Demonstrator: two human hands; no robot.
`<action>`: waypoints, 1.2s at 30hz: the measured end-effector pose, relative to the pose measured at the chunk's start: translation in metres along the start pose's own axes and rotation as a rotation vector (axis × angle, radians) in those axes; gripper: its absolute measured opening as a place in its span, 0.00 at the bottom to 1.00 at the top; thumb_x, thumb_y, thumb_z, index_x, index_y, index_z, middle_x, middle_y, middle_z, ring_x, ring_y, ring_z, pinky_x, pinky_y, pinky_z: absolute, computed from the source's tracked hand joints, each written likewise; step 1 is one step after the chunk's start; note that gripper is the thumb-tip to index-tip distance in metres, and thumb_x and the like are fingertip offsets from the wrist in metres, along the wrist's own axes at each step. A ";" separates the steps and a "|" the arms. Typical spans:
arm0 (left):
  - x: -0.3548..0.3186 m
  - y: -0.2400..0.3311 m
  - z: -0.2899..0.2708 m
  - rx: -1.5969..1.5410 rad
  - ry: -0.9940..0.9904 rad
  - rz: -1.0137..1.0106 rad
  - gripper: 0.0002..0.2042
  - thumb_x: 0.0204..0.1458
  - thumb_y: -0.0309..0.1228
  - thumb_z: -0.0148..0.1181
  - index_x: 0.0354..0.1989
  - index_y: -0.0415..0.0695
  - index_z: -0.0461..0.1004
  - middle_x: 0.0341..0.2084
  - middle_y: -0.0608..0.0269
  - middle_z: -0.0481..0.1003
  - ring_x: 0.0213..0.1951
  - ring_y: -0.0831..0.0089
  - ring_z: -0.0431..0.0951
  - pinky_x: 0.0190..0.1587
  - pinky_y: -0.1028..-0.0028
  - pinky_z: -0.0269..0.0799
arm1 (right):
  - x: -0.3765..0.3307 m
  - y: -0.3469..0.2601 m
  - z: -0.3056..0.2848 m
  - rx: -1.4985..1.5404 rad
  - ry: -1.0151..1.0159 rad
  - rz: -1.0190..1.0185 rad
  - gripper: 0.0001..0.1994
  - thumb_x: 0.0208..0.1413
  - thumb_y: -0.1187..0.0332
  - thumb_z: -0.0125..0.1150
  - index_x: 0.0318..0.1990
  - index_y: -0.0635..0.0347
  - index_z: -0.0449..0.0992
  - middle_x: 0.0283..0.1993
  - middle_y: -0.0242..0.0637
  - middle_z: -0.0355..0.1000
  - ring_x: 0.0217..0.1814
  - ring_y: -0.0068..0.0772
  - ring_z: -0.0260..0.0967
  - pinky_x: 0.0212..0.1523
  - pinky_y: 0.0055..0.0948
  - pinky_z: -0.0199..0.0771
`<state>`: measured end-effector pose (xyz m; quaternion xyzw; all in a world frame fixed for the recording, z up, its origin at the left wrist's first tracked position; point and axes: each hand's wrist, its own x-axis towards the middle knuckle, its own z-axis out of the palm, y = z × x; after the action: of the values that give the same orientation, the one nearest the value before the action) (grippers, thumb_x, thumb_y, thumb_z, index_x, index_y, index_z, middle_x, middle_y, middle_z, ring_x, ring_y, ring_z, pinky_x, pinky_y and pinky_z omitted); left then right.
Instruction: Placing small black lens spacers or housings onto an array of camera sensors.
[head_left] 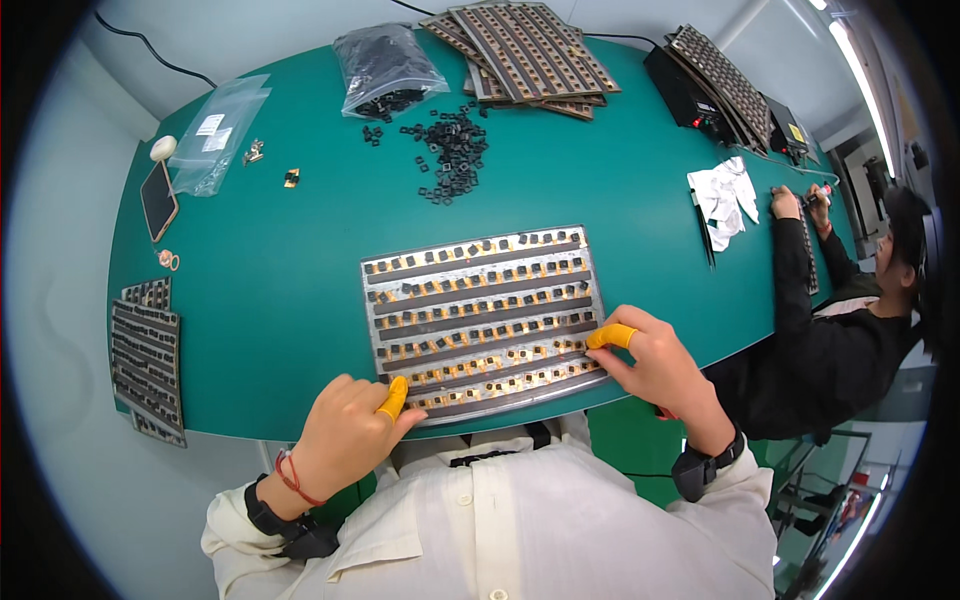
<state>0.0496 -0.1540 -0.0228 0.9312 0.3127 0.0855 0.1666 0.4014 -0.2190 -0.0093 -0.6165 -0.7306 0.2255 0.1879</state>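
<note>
tray: metal tray (485, 320) at the bench's (270, 290) near edge, dead centre, long side along that edge, so both hands reach every row
rows: 7 rows of small black parts in it, dark strips between; per-row count too fine to read
left hand: left hand (345, 435) at the tray's near-left corner, fingers curled, yellow cot (394, 398) on the index, tip touching the tray edge; likely steadying it
right hand: right hand (655, 365) at the tray's right edge, fingers pressed together and bent, cot-covered tip on a lower row; cannot tell if it pinches a part
cots: 2, one per hand
loose parts: black pile (450, 150) mid-bench toward the far edge, within reach past the tray
bag: 1 bag (388, 68) of the same parts at the far edge
spare trays: stack (525, 55) at the far edge, another stack (147, 360) at the left edge
co-worker: 1 person (850, 330) at the right end, hands on own work
</note>
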 end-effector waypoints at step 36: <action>0.151 -0.079 -0.009 -0.183 0.119 -0.215 0.08 0.49 0.27 0.68 0.32 0.33 0.81 0.24 0.54 0.79 0.25 0.66 0.79 0.32 0.71 0.76 | 0.153 -0.006 0.003 0.187 -0.006 -0.041 0.13 0.51 0.66 0.70 0.35 0.71 0.81 0.30 0.49 0.77 0.32 0.48 0.77 0.36 0.40 0.77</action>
<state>0.1223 -0.0004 -0.0354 0.8665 0.4110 0.1503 0.2403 0.3689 -0.0698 -0.0092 -0.5804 -0.7194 0.2907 0.2473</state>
